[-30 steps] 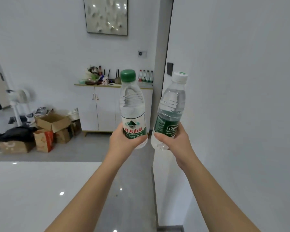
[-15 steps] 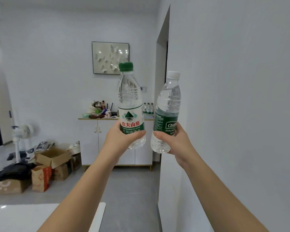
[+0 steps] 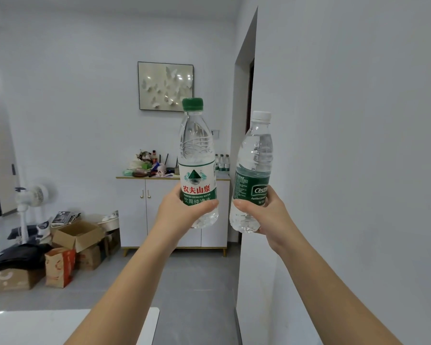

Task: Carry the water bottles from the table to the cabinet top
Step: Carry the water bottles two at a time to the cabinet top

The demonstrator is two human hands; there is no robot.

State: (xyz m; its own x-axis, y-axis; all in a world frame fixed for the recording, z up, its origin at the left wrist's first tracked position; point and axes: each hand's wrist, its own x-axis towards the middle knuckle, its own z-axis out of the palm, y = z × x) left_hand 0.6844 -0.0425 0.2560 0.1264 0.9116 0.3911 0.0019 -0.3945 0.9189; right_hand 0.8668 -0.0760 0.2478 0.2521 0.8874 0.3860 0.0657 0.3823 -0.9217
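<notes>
White cabinet point(image 3: 159, 210) stands far, three bottles point(image 3: 221, 162) on top. Left hand point(image 3: 182, 210) grips one green-capped bottle point(image 3: 197, 165); right hand point(image 3: 266, 212) grips one white-capped bottle point(image 3: 255, 168).

Soft, even, cool light; small glare spots on the framed picture point(image 3: 165, 86); far left of it, wide-angle bowing.

A single head-worn wide-angle view looks forward across the room: table point(image 3: 47, 327) corner near left, cabinet point(image 3: 132, 215) far centre.
</notes>
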